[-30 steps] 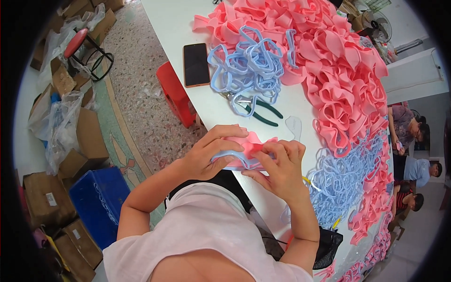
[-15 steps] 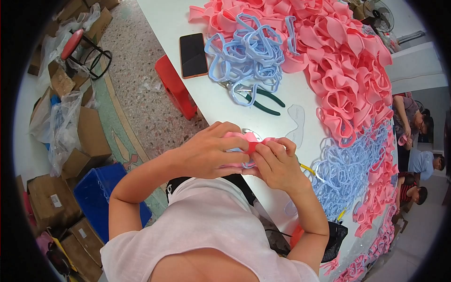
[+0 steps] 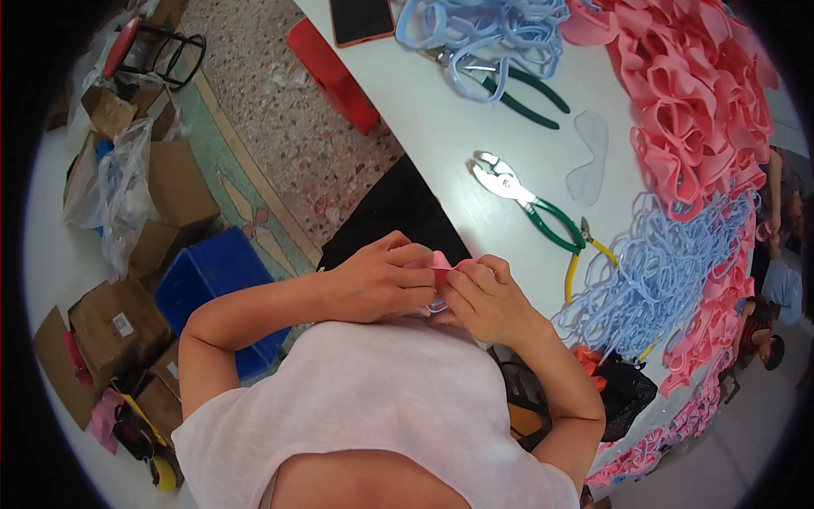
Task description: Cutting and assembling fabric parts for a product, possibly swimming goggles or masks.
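Observation:
Close to my chest, both hands grip one small pink foam piece [image 3: 439, 262]. My left hand [image 3: 381, 278] has its fingers curled over one end. The fingers of my right hand [image 3: 485, 295] pinch the other end. A bit of light blue band shows below the piece between the hands; most of the piece is hidden by my fingers. On the white table beyond my right hand lie slip-joint pliers [image 3: 543, 222] with green handles. Partly beneath their handle ends are small yellow-handled cutters [image 3: 571, 276].
A second green-handled tool [image 3: 530, 100] lies under light blue bands [image 3: 483, 30], near a phone [image 3: 363, 19]. A clear curved template [image 3: 588, 157] sits beside it. Pink foam pieces [image 3: 687, 110] and tangled blue bands [image 3: 657, 271] cover the right. Red stool [image 3: 331, 72], blue bin [image 3: 199, 276] and cartons stand left.
My view has shifted, so the table sits higher and farther right. The hands, still on the pink piece, are now off the table edge near my chest, uncovering the pliers.

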The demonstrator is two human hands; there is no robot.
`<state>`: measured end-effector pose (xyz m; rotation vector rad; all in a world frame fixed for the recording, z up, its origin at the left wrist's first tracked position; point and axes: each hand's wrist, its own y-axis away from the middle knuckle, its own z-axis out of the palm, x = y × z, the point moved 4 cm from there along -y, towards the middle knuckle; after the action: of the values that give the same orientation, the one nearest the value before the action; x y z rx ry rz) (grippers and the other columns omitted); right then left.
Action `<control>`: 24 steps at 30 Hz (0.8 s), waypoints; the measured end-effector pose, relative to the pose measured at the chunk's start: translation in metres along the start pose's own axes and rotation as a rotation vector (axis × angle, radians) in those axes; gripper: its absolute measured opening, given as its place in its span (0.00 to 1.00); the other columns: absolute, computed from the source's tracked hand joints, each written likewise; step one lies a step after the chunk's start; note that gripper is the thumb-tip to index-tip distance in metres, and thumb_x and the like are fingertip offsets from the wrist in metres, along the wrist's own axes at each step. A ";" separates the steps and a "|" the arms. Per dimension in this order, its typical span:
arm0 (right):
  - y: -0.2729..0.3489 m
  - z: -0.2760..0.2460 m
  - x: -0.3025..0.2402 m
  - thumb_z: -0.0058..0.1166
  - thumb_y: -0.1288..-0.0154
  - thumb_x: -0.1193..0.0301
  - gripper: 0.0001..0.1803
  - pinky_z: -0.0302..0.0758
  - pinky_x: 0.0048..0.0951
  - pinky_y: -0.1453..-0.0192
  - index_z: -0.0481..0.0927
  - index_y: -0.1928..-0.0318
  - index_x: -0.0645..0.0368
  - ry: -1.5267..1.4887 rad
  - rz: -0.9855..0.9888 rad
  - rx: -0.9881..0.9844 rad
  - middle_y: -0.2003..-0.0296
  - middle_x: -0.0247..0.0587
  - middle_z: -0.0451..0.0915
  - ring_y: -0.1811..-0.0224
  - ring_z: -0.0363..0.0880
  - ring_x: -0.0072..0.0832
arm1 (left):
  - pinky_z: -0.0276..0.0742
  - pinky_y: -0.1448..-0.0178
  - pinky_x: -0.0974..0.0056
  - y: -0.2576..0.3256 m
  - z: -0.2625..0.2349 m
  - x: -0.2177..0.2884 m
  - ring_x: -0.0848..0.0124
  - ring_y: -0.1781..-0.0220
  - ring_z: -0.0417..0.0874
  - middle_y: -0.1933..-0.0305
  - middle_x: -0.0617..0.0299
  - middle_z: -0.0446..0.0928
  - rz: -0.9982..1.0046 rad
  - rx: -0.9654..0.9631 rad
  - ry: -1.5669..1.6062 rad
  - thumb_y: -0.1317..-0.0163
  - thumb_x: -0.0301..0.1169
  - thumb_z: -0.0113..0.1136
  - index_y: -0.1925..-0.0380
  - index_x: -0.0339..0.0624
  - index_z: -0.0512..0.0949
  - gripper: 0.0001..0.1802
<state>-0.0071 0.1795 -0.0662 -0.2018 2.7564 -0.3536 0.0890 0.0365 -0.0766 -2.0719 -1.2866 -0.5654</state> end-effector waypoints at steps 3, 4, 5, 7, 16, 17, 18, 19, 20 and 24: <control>0.007 0.011 -0.006 0.63 0.45 0.56 0.19 0.66 0.36 0.44 0.80 0.63 0.58 -0.056 0.034 -0.023 0.61 0.35 0.76 0.55 0.71 0.31 | 0.72 0.42 0.58 0.002 0.005 0.002 0.66 0.45 0.74 0.60 0.67 0.75 0.000 0.038 -0.005 0.50 0.31 0.65 0.70 0.49 0.77 0.07; 0.009 0.014 -0.007 0.63 0.45 0.56 0.19 0.66 0.36 0.44 0.80 0.63 0.58 -0.061 0.034 -0.024 0.61 0.35 0.76 0.55 0.71 0.31 | 0.72 0.42 0.58 0.005 0.007 0.001 0.66 0.45 0.74 0.60 0.67 0.75 -0.005 0.036 -0.003 0.50 0.31 0.65 0.70 0.49 0.77 0.07; 0.010 0.017 -0.008 0.63 0.45 0.57 0.19 0.66 0.36 0.44 0.80 0.63 0.59 -0.064 0.026 -0.022 0.61 0.36 0.76 0.55 0.71 0.32 | 0.72 0.42 0.57 0.010 0.012 -0.001 0.66 0.44 0.75 0.57 0.67 0.76 0.016 0.019 -0.007 0.49 0.32 0.66 0.66 0.50 0.78 0.09; 0.012 0.020 -0.011 0.63 0.45 0.57 0.18 0.66 0.36 0.44 0.80 0.63 0.59 -0.067 0.019 -0.020 0.61 0.37 0.76 0.56 0.71 0.32 | 0.72 0.42 0.57 0.014 0.016 -0.003 0.65 0.43 0.75 0.54 0.67 0.78 0.037 0.000 -0.009 0.49 0.32 0.67 0.63 0.52 0.80 0.11; 0.011 0.025 -0.012 0.63 0.45 0.57 0.21 0.66 0.37 0.46 0.79 0.61 0.63 -0.108 0.050 -0.024 0.61 0.40 0.76 0.56 0.71 0.34 | 0.71 0.41 0.58 0.017 0.018 -0.007 0.64 0.43 0.75 0.55 0.67 0.77 -0.051 0.008 0.049 0.43 0.38 0.67 0.62 0.51 0.80 0.11; 0.010 0.025 -0.011 0.64 0.45 0.56 0.22 0.66 0.37 0.45 0.79 0.61 0.64 -0.132 0.062 -0.015 0.61 0.40 0.76 0.56 0.71 0.34 | 0.70 0.41 0.58 0.015 0.015 -0.009 0.64 0.43 0.74 0.55 0.66 0.77 -0.107 -0.035 0.111 0.42 0.39 0.67 0.62 0.49 0.80 0.11; 0.010 0.024 -0.011 0.64 0.46 0.56 0.23 0.65 0.37 0.45 0.80 0.60 0.64 -0.156 0.074 -0.006 0.60 0.41 0.76 0.56 0.71 0.34 | 0.69 0.41 0.58 0.014 0.015 -0.011 0.63 0.43 0.74 0.56 0.65 0.76 -0.162 -0.078 0.174 0.41 0.41 0.67 0.63 0.48 0.80 0.12; 0.009 0.023 -0.010 0.64 0.46 0.56 0.23 0.65 0.37 0.45 0.80 0.60 0.64 -0.156 0.075 -0.007 0.60 0.41 0.76 0.56 0.71 0.34 | 0.69 0.41 0.58 0.014 0.015 -0.010 0.63 0.43 0.74 0.56 0.65 0.76 -0.161 -0.077 0.175 0.41 0.41 0.67 0.63 0.48 0.80 0.12; 0.009 0.022 -0.010 0.64 0.46 0.56 0.24 0.65 0.37 0.45 0.80 0.59 0.64 -0.155 0.073 -0.011 0.60 0.41 0.76 0.55 0.71 0.34 | 0.68 0.42 0.58 0.013 0.015 -0.007 0.63 0.43 0.73 0.55 0.62 0.75 -0.150 -0.040 0.110 0.40 0.41 0.66 0.65 0.45 0.79 0.13; 0.006 0.025 -0.012 0.65 0.47 0.55 0.24 0.65 0.37 0.45 0.80 0.59 0.64 -0.157 0.081 -0.014 0.59 0.40 0.76 0.55 0.71 0.34 | 0.66 0.41 0.57 0.015 0.011 -0.004 0.60 0.40 0.69 0.52 0.57 0.71 -0.219 -0.002 0.041 0.41 0.40 0.64 0.67 0.40 0.79 0.14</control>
<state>0.0123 0.1824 -0.0862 -0.1162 2.6042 -0.2846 0.1008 0.0366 -0.0913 -1.9233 -1.4993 -0.7013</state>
